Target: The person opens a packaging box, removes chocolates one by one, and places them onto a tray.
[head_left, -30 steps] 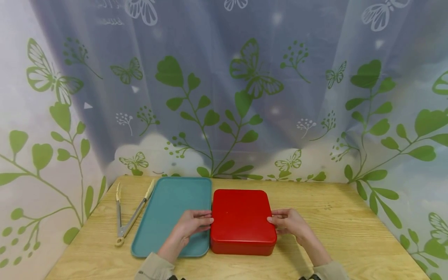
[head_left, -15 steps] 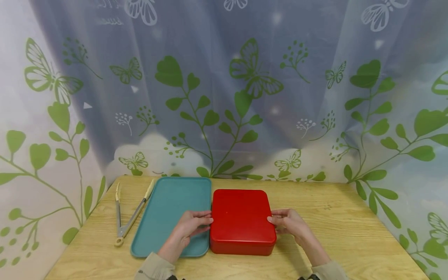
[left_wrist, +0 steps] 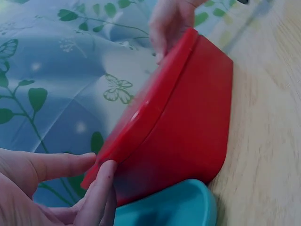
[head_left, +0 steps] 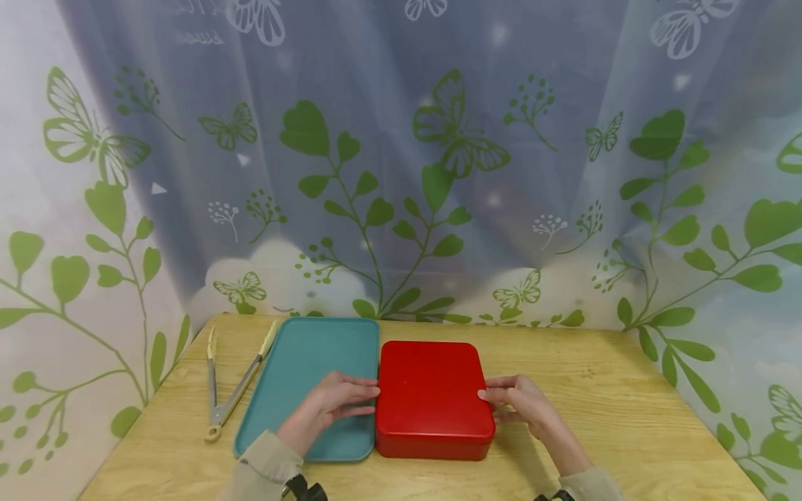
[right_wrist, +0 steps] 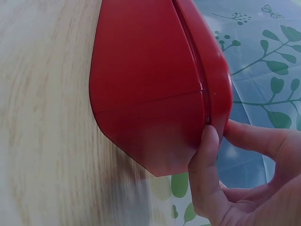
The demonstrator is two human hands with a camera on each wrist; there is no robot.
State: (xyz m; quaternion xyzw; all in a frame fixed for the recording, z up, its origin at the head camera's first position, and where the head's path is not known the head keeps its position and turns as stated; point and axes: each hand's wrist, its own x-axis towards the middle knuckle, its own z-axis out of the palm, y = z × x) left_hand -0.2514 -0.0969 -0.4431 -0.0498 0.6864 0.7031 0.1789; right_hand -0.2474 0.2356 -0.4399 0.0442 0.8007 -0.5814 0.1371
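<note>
Head view looks down on a light wooden table (head_left: 601, 424) set against a curtain (head_left: 401, 160) printed with green leaves and butterflies, which wraps round the back and both sides. A red box (head_left: 432, 396) with its lid on sits near the middle of the table, closer to the front edge, and just beside its left side lies a teal tray (head_left: 301, 362), the two almost touching. A pair of metal tongs (head_left: 228, 390) lies along the tray's far-left side, near the table's left edge.

My left hand (head_left: 335, 403) reaches over the tray and pinches the box lid's left rim, thumb on top and fingers (left_wrist: 101, 188) under the lip, as the left wrist view shows. My right hand (head_left: 516, 400) does the same on the right rim: the right wrist view shows the thumb on the lid's top and a fingertip (right_wrist: 209, 136) pressed against the seam between lid and base. Both hands curl round the lid's edge. The box rests flat on the wood, lid closed.
</note>
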